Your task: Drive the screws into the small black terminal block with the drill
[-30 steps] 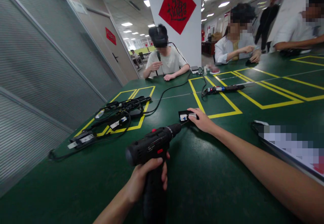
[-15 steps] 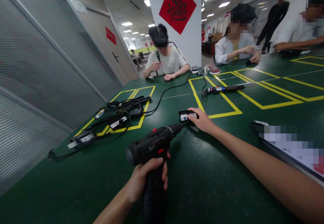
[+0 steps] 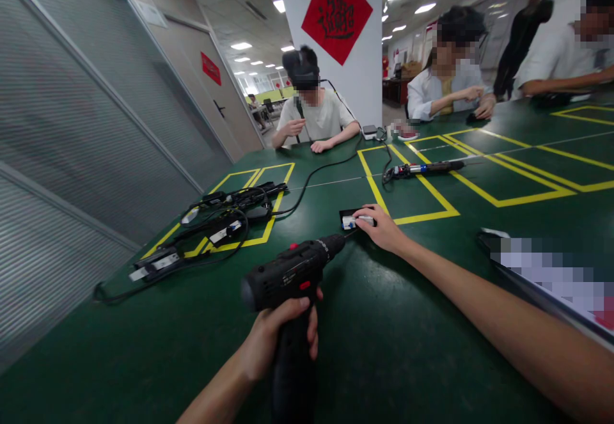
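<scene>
My left hand (image 3: 283,328) is wrapped round the grip of a black cordless drill (image 3: 292,277) with red buttons. Its chuck points away and to the right, and a thin bit reaches toward a small black case (image 3: 343,214) holding white and blue pieces. At that case, my right hand (image 3: 381,227) has its fingers bent over the right side, thumb and fingertips on the white part. Whether the bit tip touches the case I cannot tell. The case rests on the green table (image 3: 364,321).
To the left lie black cabled devices (image 3: 230,213) with white labels. A dark rod-shaped tool (image 3: 425,168) lies beyond my right hand, within yellow tape outlines (image 3: 426,215). A blurred-out tray-like object (image 3: 551,283) sits at right. Co-workers sit across the table, one person (image 3: 316,107) straight ahead.
My hands, the drill and the small case stay almost where they were. In the background, a standing person in dark clothes has shifted slightly.
</scene>
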A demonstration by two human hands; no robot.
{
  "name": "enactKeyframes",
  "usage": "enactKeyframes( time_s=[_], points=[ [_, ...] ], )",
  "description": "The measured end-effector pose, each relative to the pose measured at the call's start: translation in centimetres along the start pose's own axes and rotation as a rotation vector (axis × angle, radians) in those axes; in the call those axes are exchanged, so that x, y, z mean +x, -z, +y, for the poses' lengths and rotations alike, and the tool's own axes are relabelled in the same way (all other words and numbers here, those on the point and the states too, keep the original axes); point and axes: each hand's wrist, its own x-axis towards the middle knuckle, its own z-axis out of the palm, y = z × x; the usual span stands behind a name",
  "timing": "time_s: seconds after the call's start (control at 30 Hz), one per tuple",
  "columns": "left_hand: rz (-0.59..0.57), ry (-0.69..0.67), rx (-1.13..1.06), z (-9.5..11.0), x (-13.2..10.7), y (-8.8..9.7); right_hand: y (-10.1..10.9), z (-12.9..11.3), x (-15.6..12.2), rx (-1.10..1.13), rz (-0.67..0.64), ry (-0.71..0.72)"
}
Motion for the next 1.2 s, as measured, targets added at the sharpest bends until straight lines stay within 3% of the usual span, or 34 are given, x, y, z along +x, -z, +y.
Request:
enactKeyframes(
  time_s=[1.2],
  points=[
    [0.065, -0.024, 0.04, 0.2, -0.1, -1.1, 0.8, 0.0, 0.2, 0.064, -0.043, 0.009]
  ],
)
